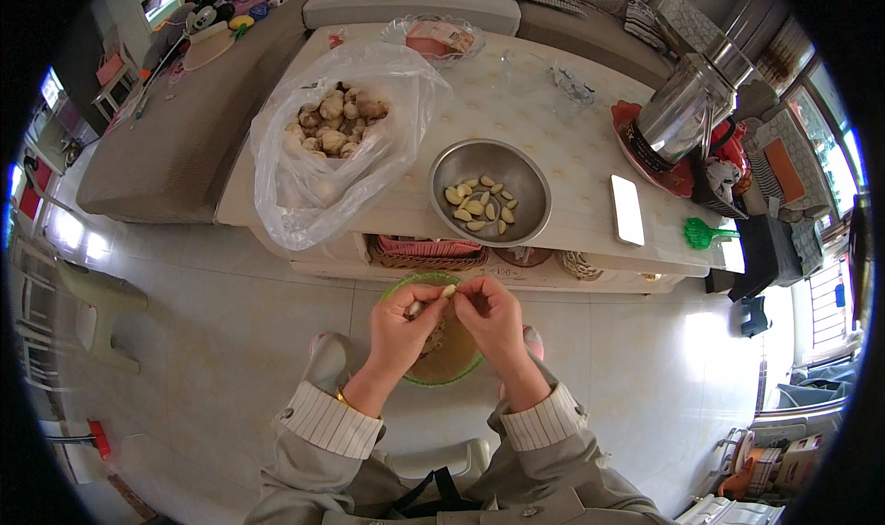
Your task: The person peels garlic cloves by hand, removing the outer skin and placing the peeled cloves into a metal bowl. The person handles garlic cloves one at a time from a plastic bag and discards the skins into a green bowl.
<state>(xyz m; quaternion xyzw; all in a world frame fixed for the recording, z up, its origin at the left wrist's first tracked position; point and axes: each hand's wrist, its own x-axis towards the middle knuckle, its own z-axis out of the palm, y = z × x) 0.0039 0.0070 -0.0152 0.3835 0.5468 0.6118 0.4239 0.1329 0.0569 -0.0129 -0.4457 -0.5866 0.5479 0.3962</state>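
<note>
Between thumb and finger, my left hand (408,321) holds a pale garlic clove (449,291). Another piece of garlic (415,309) is tucked in the same palm. My right hand (492,317) meets it from the right, its fingertips pinched at the clove. Below both hands a green-rimmed bin (442,381) stands on the floor, partly covered by them, with brownish scraps inside. Ahead on the table, a stainless steel bowl (529,200) contains several peeled cloves (474,207). To its left, an open clear plastic bag (311,214) is full of garlic bulbs (339,120).
A white phone-like slab (627,209) and a green plastic scoop (702,233) lie on the table's (484,110) right side. Behind them a metal pot (684,110) stands on a red tray (622,120). A glass dish (394,30) is at the back. Baskets (429,254) fill the shelf underneath.
</note>
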